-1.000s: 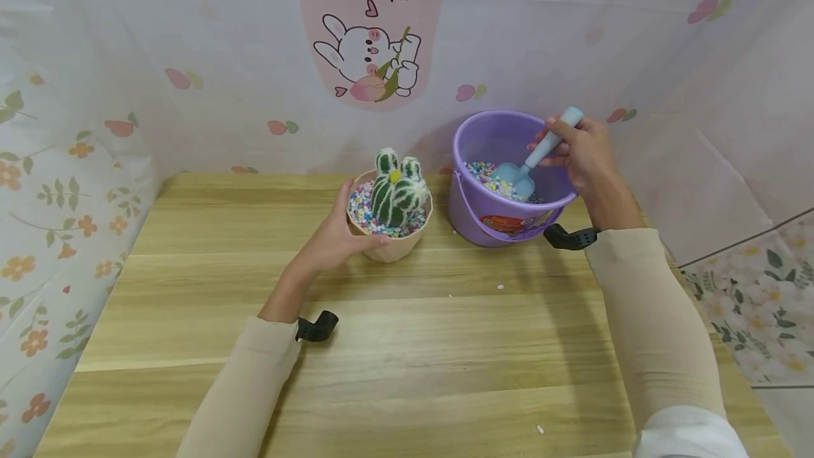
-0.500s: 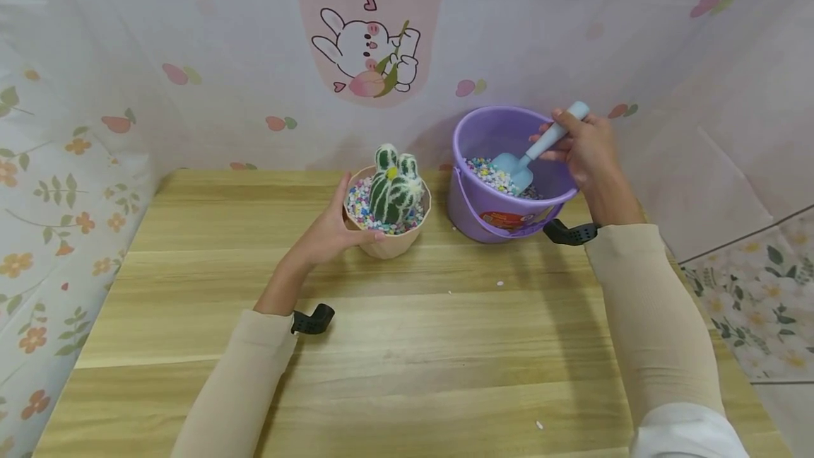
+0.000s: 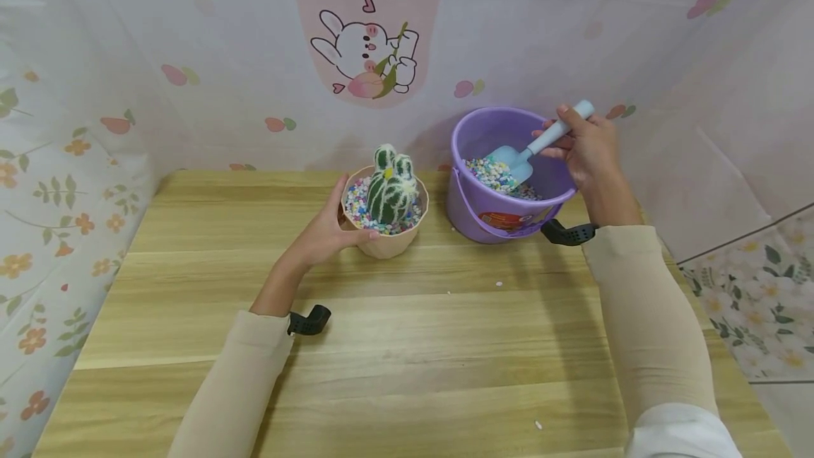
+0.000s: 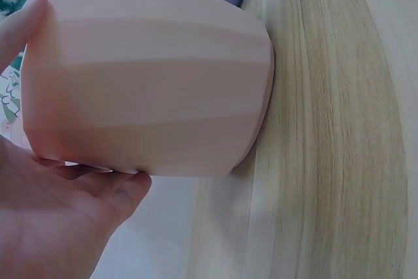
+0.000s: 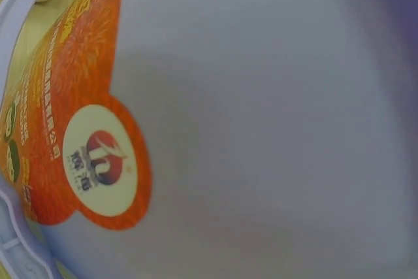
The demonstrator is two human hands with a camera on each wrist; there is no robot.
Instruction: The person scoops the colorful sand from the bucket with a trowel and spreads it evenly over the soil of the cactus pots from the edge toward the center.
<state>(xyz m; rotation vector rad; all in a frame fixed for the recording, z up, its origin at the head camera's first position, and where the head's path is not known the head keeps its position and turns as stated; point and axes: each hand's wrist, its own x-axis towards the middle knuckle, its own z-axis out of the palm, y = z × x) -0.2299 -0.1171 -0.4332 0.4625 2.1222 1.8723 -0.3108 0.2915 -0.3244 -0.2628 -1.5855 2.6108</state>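
My left hand (image 3: 323, 235) grips the left side of a peach faceted flowerpot (image 3: 385, 247), thumb across its near side. A plush green-and-white cactus (image 3: 389, 200) with a yellow dot stands in it among colourful pebbles. In the left wrist view my left hand (image 4: 59, 207) is around the upper part of the flowerpot (image 4: 150, 89). My right hand (image 3: 596, 150) holds a light blue toy shovel (image 3: 553, 136) by its handle, inside the purple bucket (image 3: 466, 207). The shovel's blade lies at more pebbles (image 3: 491, 174). The right wrist view shows only the bucket's wall (image 5: 261, 129) and label.
Both vessels stand on a wooden table (image 3: 407, 359), near its back edge. Behind it hangs a white printed curtain (image 3: 242, 41). A few stray pebbles (image 3: 499, 284) lie on the wood. The bucket's handle hangs down in front.
The shovel has shifted slightly away inside the bucket, its handle end farther right. My left hand and the flowerpot have moved a little left.
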